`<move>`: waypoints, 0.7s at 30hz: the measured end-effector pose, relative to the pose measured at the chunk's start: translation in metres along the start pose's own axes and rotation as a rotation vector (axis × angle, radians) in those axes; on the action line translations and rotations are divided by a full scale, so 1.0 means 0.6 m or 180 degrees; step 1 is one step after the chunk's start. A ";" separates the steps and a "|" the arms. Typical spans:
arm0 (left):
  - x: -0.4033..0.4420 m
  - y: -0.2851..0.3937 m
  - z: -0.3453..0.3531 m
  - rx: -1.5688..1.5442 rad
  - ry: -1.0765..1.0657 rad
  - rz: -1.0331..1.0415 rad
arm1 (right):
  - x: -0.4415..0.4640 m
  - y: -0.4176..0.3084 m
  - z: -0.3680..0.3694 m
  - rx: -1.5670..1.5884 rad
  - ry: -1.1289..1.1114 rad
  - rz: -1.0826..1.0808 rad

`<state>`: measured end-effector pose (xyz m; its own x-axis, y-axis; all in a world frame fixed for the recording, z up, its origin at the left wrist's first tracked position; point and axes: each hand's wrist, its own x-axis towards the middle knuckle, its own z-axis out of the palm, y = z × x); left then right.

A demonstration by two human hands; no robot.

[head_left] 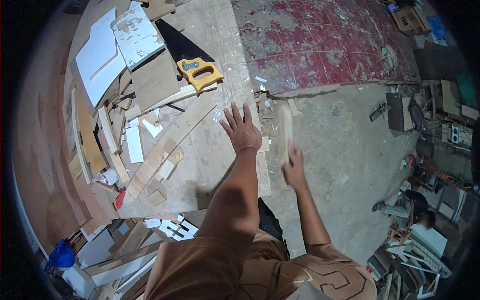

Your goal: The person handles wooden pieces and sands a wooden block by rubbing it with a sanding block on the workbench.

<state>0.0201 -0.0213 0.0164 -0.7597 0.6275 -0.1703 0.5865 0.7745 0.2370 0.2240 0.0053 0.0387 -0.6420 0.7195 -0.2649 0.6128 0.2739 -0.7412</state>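
Evidently, a pale wood piece is held in the right grip, fingers closed about its lower end; the piece is blurred and stands off the table's edge, over the floor. Nothing is seen held in the left grip: fingers spread, palm down, apparently resting on the table close to that edge.

Step in hand, as judged: the piece being handled clear of the table, with the body steadied by the left arm. Called for in any further move: a firm hold and clearance past the edge.

Beyond the left fingers a long wood strip is laid aslant. Farther up, a handsaw is set down, its yellow handle toward the edge. Offcuts, a white panel and a paint-worn board are crowded at the far side.

Room: bare concrete floor alongside, bordered by a worn red floor. At far right, a seated person is surrounded by stacked clutter. Beneath the table's near end, scrap wood is piled.
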 end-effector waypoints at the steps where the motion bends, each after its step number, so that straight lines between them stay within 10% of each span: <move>1: 0.000 -0.001 0.000 -0.0018 -0.0009 0.0008 | -0.040 0.005 0.013 -0.0251 -0.0198 -0.0017; 12: 0.000 -0.004 0.015 0.0187 0.0087 0.0014 | 0.110 -0.047 0.083 0.0152 0.0331 0.0318; 21: 0.001 0.000 0.006 -0.0034 0.0038 -0.0011 | -0.052 -0.091 0.082 -0.0233 0.0046 0.1203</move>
<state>0.0205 -0.0206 0.0128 -0.7650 0.6239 -0.1597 0.5810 0.7756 0.2466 0.1878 -0.0632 0.0573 -0.3581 0.7873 -0.5019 0.8367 0.0319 -0.5468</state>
